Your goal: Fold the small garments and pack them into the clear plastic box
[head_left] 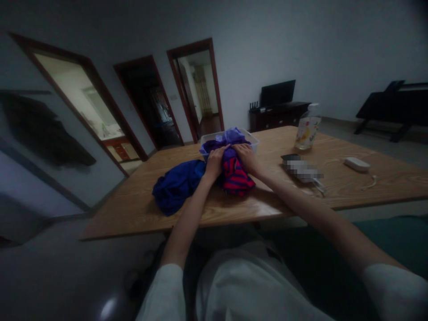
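My left hand (216, 161) and my right hand (246, 157) both grip a purple cloth (230, 139) that spills over the near rim of a clear plastic tub (253, 139) on the wooden table (140, 200). Just below my hands hangs a red-and-blue striped cloth (236, 177), touching the table. A dark blue cloth (177, 185) lies bunched on the table to the left of my left wrist. The tub's inside is mostly hidden by the fabric.
A clear bottle with a yellow label (307, 128) stands at the right, with a dark flat object (290, 157), a blurred item (304, 171) and a small white box with a cord (357, 164) nearby. Three doorways (197, 89) and a TV stand (277, 115) lie beyond.
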The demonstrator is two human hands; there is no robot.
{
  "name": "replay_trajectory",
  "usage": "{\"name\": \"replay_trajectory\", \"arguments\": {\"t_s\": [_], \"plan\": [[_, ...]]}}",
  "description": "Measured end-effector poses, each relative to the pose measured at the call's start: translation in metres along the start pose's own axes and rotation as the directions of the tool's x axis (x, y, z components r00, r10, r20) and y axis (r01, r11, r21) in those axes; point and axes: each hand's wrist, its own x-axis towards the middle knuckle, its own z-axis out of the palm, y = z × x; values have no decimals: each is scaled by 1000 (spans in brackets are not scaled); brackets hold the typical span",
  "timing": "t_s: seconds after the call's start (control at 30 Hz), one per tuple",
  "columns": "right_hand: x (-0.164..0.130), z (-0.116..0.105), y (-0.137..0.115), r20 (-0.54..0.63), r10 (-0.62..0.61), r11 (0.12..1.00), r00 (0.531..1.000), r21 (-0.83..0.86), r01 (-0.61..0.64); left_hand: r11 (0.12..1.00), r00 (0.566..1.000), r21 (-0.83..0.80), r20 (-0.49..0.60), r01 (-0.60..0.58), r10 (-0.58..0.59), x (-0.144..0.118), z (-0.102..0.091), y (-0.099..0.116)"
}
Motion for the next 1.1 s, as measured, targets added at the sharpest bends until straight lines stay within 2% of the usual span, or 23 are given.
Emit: {"name": "replay_trajectory", "arguments": {"t_s": [0.2, 0.37, 0.5, 0.67, 0.83, 1.1], "plan": [[3, -4, 2, -39, 89, 995, 995, 47, -87, 990, 999, 144, 35, -2, -3, 1, 12, -6], [-2, -7, 1, -10, 81, 996, 997, 30, -81, 986, 999, 167, 23, 27, -32, -1, 6, 3], [-9, -4, 4, 2, -2, 1000, 1000, 18, 2, 986, 997, 148, 9, 78, -80, 1, 1, 12], [-14, 1, -1, 30, -81, 996, 996, -40, 82, 984, 988, 95, -46, 153, -149, 6, 3, 11], [-17, 2, -8, -16, -135, 990, 991, -35, 135, 967, 968, 56, -49, 249, -246, 8, -1, 12], [-15, -7, -15, -49, -28, 996, 998, -86, 23, 953, 948, -11, -100, 304, -304, 5, 1, 9]]}}
